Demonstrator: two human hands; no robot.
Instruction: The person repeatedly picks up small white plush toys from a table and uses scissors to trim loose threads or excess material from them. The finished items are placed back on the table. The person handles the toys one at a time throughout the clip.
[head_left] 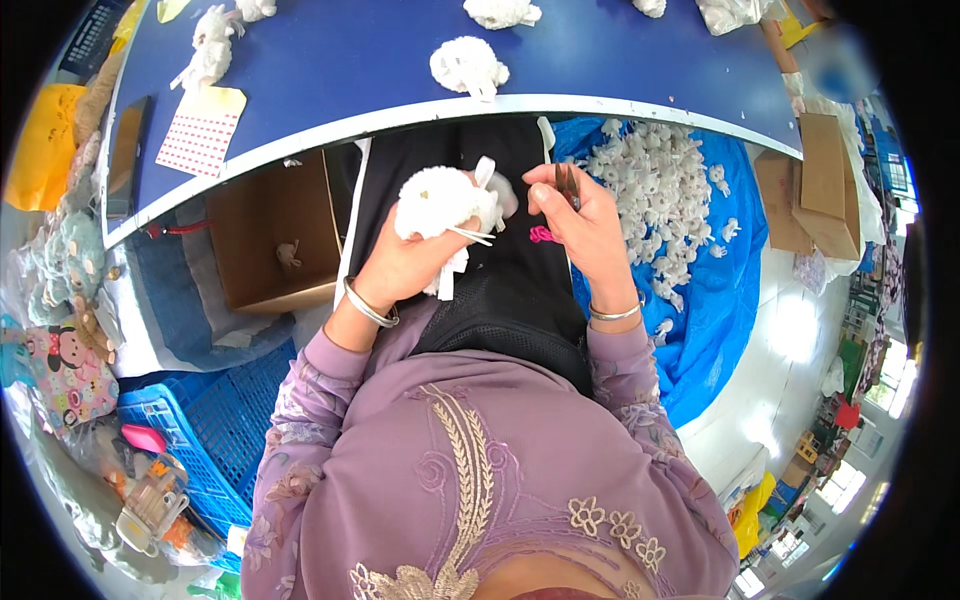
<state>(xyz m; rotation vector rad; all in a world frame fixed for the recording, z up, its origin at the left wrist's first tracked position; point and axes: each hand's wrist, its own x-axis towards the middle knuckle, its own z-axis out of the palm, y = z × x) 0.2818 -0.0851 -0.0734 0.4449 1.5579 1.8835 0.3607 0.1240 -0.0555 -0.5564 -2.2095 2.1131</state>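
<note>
My left hand [403,262] is closed round a small white plush toy [436,203] above my lap. A white ribbon tag stands up from the toy's right end, and thin white strands and another white strip hang by it. Just to the right, my right hand [592,232] is closed on dark thread snips [567,186], whose blades point away from me. A pink cord [543,235] dangles under that hand. The snips and the toy are apart. Fingers on the toy's far side are hidden.
Ahead is a blue table [350,60] with several white plush toys [468,67] and a red-patterned sheet [202,132]. A blue sheet [725,330] holds a heap of small white plush pieces [645,190] at right. A cardboard box [255,245] and blue crate [205,430] stand left.
</note>
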